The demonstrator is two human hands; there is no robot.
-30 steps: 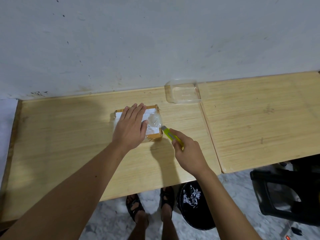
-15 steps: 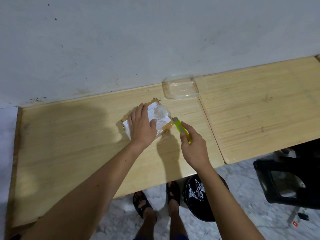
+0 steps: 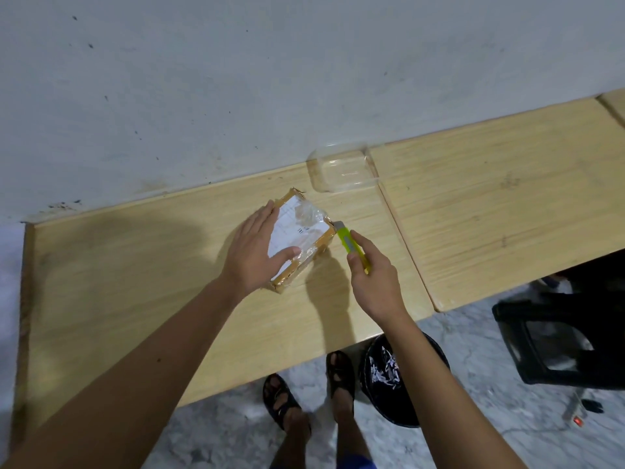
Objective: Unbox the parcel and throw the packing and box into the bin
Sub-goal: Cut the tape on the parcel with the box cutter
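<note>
Being lit dimly and evenly, with a cool grey cast over the wall [image 3: 270, 79] and a dull yellow on the table [image 3: 135, 299]. Falling toward the near edge, a soft shadow from the right hand [image 3: 375, 286]; spreading broad and diffuse at the left, another. Catching faint glare on the parcel [image 3: 304, 231] wrap and the clear plastic container [image 3: 343, 169]. Bending straight table edges near the frame borders; softening slightly in the corners
</note>
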